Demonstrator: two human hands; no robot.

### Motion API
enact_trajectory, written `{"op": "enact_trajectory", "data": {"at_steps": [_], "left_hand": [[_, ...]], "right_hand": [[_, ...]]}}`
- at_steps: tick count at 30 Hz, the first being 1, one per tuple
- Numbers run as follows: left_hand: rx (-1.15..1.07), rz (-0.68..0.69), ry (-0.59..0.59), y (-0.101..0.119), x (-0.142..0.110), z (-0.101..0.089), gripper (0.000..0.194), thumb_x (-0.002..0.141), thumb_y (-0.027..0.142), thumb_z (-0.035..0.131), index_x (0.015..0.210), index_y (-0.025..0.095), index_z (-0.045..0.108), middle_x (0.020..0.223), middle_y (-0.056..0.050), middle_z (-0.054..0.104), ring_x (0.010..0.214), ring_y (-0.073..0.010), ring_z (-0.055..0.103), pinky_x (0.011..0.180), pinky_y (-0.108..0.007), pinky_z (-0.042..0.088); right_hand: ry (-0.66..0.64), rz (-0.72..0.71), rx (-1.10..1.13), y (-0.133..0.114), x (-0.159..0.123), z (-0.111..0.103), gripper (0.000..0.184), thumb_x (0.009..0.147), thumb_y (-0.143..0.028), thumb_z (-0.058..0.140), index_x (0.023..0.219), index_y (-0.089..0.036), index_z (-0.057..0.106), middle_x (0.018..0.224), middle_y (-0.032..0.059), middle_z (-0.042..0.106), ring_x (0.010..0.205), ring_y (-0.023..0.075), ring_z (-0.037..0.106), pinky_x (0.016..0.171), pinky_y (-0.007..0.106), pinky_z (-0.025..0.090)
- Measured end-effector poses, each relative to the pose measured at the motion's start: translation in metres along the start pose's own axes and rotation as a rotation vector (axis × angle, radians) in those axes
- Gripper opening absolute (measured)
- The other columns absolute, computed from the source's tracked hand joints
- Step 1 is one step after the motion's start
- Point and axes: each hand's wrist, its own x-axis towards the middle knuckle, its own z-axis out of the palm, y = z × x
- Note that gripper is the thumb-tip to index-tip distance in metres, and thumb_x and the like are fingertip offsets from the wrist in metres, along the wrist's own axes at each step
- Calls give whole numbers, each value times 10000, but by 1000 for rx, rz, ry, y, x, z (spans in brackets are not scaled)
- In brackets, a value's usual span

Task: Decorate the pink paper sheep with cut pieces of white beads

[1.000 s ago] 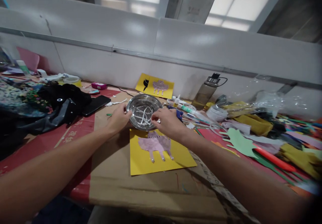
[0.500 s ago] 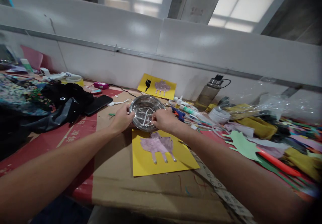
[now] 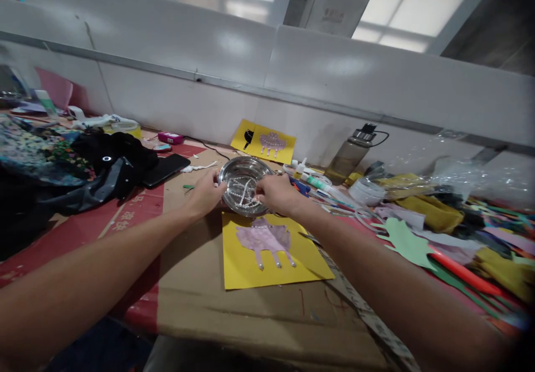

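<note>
A shiny metal bowl (image 3: 229, 201) holds strings of small pale beads (image 3: 239, 196). My left hand (image 3: 208, 192) grips the bowl's left rim, thumb inside the edge. Reaching over the right rim, my right hand (image 3: 278, 192) has its fingers pinched together down inside the bowl, beside the beads; what sits between the fingertips is too small to make out. Just in front of the bowl lies a yellow card (image 3: 246, 276) bearing a pale purple cut-out (image 3: 267, 239) with a row of beads along its top and a bead at each leg end.
Against the wall leans another yellow card (image 3: 284, 150) with a beaded purple shape. A bottle (image 3: 349, 151) stands right of it, near glue tubes and a blue tool (image 3: 300, 188). Craft scraps (image 3: 405, 241) crowd the right side; a black phone (image 3: 167, 170) and dark cloth (image 3: 112, 160) lie left.
The view has shifted slightly. My right fingers have moved a little within the bowl and stay pinched; my left hand keeps its hold on the rim.
</note>
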Motion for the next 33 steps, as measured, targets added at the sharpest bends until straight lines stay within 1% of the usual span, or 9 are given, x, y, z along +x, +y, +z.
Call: {"op": "enact_trajectory", "data": {"at_steps": [5,8,12,17,20,23,26,29,33], "left_hand": [[19,10,6,1,0,-1,89,751,184,505,699,196,433,677,21,500,640,-134,468,613,-267,356],[-29,-37,-7,1,1,-2,63,738,184,505,727,196,445,693,20,524,629,-131,494,597,-256,377],[-92,-160,-10,1,5,-6,88,734,182,516,755,203,433,641,34,524,538,-121,511,536,-245,383],[-87,-262,-38,-4,11,-13,118,765,259,553,764,200,450,612,27,525,501,-134,526,519,-261,390],[29,-206,-9,-11,17,-17,189,764,348,591,762,186,494,727,-28,577,672,-178,570,643,-301,432],[105,-63,175,-10,19,-20,256,741,334,635,897,165,521,962,-91,571,875,-209,552,817,-355,429],[11,98,249,11,10,-21,199,758,262,619,916,161,552,982,-87,574,824,-178,534,805,-340,432],[-199,157,30,41,-10,-15,154,825,303,546,814,161,605,794,-32,611,725,-144,533,694,-280,426],[-490,-1,-343,64,-34,1,252,818,382,555,825,150,650,732,-17,619,630,-110,511,611,-255,395]], "right_hand": [[-16,42,11,-2,-3,4,108,750,-224,630,725,-167,718,835,125,708,909,268,610,847,387,361],[28,33,90,2,-6,1,127,788,-207,576,786,-193,702,841,86,708,851,224,613,779,344,395],[119,12,622,11,-14,2,58,768,-219,606,766,-192,657,739,38,669,685,156,575,627,282,412],[85,82,1220,11,-39,5,103,695,-253,677,752,-186,621,649,-10,597,566,104,488,559,262,391],[69,79,1341,11,-58,3,138,672,-285,697,729,-188,617,625,-23,576,540,88,449,554,261,371],[93,82,1377,14,-73,3,142,666,-304,698,710,-187,630,616,-21,573,543,88,434,564,269,363],[114,94,1378,18,-82,8,141,670,-314,694,711,-191,639,629,-21,578,552,92,434,572,274,364],[137,93,1381,20,-85,15,154,676,-325,697,737,-193,644,665,-22,593,578,96,455,584,273,370],[204,85,1376,20,-85,21,187,683,-341,704,778,-189,653,679,-21,598,592,99,470,582,268,375]]}}
